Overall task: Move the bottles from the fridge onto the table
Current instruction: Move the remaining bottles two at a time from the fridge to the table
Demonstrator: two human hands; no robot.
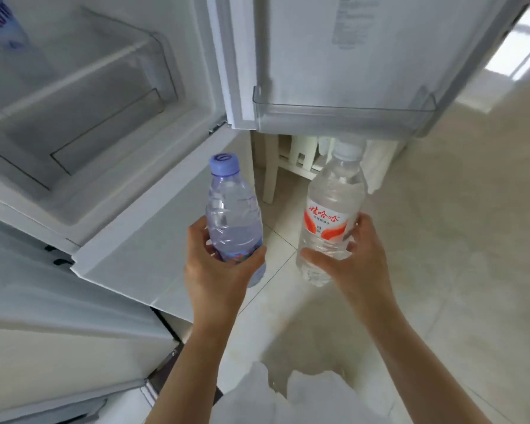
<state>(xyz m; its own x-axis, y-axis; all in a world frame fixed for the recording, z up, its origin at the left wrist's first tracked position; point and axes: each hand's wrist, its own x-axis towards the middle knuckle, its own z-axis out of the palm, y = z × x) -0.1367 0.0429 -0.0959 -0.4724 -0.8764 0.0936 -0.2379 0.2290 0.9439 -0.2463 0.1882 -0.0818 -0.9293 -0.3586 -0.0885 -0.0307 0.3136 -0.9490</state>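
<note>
Two bottles held upright in front of the open fridge (pixel 110 123), clear of its shelves and above the tiled floor (pixel 456 240). The left hand (pixel 218 270) is wrapped around the lower body of the blue-capped bottle (pixel 231 215); the right hand (pixel 349 255) is wrapped around the lower body of the white-capped bottle (pixel 331 215), just under its red label. Both appear nearly full of water, so each is probably moderately heavy for its size; the thin clear walls would likely flex under a hard squeeze, and a chilled surface may be slippery. A grasp at the ribbed waist seems the firmest. A further bottle (pixel 3 22) remains on the upper shelf. The door bin (pixel 343 114) looks empty; no desk is in view.
</note>
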